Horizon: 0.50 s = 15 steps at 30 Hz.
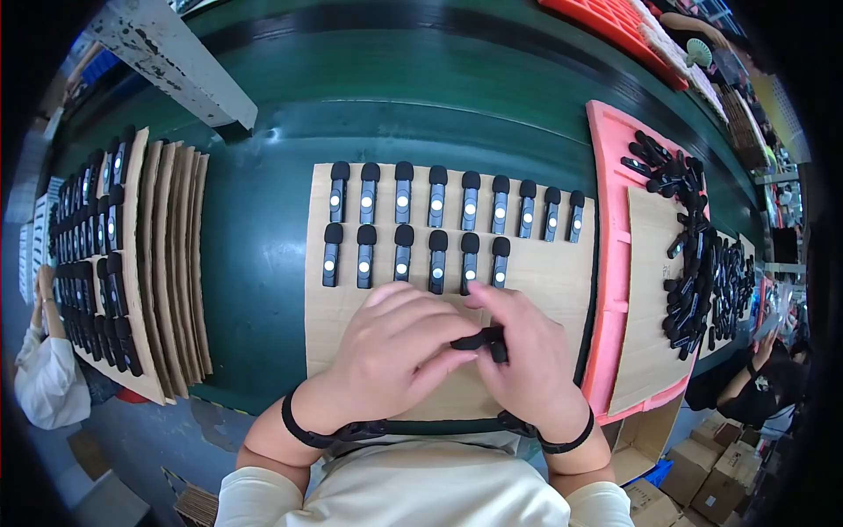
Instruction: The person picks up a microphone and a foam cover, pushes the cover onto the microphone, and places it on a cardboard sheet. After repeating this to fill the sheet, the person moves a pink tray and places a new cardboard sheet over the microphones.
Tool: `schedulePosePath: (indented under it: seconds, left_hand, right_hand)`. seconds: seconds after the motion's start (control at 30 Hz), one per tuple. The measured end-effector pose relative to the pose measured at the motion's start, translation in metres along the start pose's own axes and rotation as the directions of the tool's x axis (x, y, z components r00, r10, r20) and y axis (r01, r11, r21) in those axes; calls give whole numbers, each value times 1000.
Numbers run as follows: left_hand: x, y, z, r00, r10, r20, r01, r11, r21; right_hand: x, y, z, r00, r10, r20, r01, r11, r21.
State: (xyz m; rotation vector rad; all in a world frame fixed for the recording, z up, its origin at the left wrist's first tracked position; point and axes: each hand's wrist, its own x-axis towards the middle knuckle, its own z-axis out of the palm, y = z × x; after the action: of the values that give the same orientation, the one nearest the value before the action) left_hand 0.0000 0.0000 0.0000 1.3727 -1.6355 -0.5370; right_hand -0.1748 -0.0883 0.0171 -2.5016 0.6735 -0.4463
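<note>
Both my hands meet above a brown cardboard sheet point(549, 272). Pinched in the fingers of my left hand point(386, 347) is a small black clip-on microphone point(474, 340). My right hand point(531, 351) closes on the same piece from the other side, with its fingers hiding part of it. On the sheet, beyond my hands, stand two rows of small black microphones point(436, 198) with foam tops and a light round spot on each body. The lower row is shorter and ends just above my right hand.
At right, a pink tray point(608, 263) holds cardboard and a heap of loose black microphones point(680, 299). Cardboard layers point(180, 263) with more microphones stand at left on the green table point(263, 307). A metal post point(176, 66) rises at the far left. Other people work on both sides.
</note>
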Motion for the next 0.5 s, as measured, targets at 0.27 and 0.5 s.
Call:
schedulePosePath:
  seconds: [0.27, 0.5]
  left_hand:
    - [0, -5, -2, 988, -20, -154, -13, 978, -210]
    - [-2, -3, 0, 989, -96, -111, 56, 945, -321]
  right_hand:
    - [-18, 6, -16, 937, 343, 66, -304, 709, 637]
    - [-14, 11, -10, 972, 98, -212, 28, 852, 522]
